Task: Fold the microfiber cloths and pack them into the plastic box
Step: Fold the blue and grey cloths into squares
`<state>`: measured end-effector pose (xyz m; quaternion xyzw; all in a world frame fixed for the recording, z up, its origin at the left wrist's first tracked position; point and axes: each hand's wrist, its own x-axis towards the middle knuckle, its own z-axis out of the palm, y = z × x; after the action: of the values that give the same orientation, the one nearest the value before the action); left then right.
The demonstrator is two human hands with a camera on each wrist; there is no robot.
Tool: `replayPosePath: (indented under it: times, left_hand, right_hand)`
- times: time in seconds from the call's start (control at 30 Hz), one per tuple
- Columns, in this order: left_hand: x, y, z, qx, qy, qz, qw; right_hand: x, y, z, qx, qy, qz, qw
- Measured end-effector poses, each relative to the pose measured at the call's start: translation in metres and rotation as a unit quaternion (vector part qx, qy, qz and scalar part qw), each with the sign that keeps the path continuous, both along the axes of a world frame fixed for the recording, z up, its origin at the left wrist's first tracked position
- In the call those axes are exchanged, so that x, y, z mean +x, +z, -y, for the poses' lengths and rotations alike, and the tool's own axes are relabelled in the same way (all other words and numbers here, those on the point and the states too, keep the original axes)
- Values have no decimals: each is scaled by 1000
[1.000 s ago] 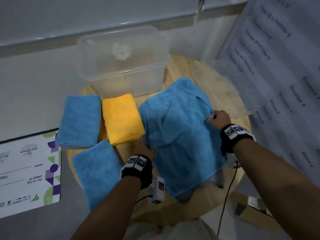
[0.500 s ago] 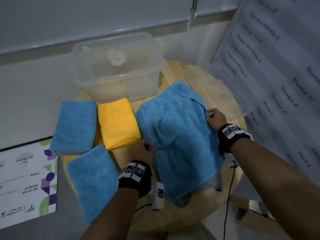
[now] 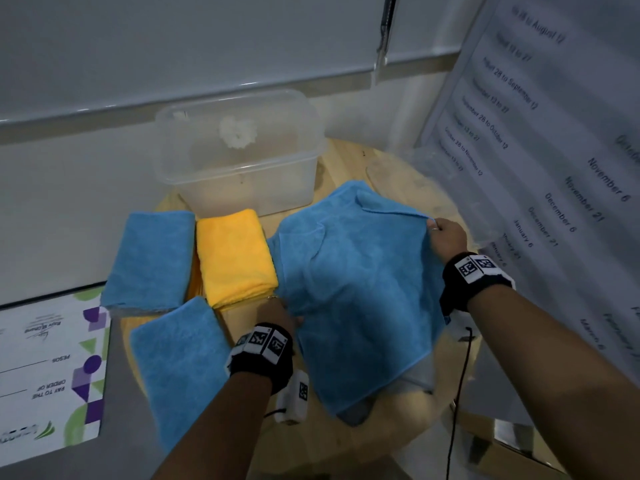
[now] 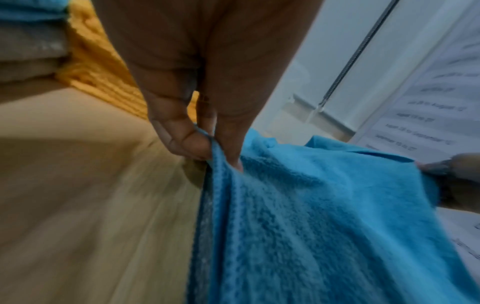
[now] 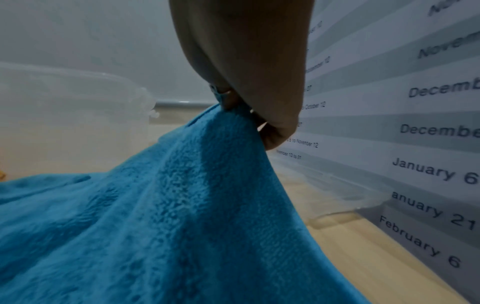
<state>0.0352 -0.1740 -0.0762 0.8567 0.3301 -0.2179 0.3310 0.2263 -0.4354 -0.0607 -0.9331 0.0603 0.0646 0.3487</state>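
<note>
— Open blue cloth (image 3: 360,289) on the round wooden table (image 3: 391,168), near the empty plastic box (image 3: 239,150); right edge now lifted higher than a moment ago.
— Meaning?
— Probably the start of a fold.
— Fingers?
— Left hand (image 4: 200,115): thumb and fingertips pinching the left edge. Right hand (image 5: 246,82): curled tight, gripping the far right edge.
— Around it?
— Yellow folded cloth (image 3: 235,254) and two blue folded cloths (image 3: 149,258), unpacked.

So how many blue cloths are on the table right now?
3: one folded blue cloth left of the yellow one, another nearer the person, and an unfolded one held by both hands. More may be hidden underneath.
</note>
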Motion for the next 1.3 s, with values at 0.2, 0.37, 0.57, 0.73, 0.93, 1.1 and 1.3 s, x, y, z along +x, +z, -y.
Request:
replayPosePath:
  times: [0.2, 0.37, 0.57, 0.73, 0.93, 1.1, 1.3]
  left_hand:
    - [-2, -7, 5, 40, -4, 15, 999]
    - [-10, 8, 7, 45, 36, 54, 997]
    - [7, 73, -14, -151, 104, 228, 956]
    - [39, 109, -54, -332, 197, 311, 868]
    - [72, 119, -70, -305, 185, 282, 891]
    - [114, 133, -68, -224, 195, 310, 903]
    - [113, 169, -60, -448, 225, 444, 742]
  right_hand:
    - [-2, 1, 18, 135, -59, -6, 989]
    - [-19, 23, 30, 167, -98, -4, 981]
    - [-44, 54, 42, 106, -108, 16, 988]
    - [-42, 82, 61, 100, -138, 68, 983]
    - [-24, 103, 41, 294, -183, -17, 938]
    - [3, 103, 37, 340, -199, 71, 916]
    - [-25, 142, 44, 480, -155, 197, 841]
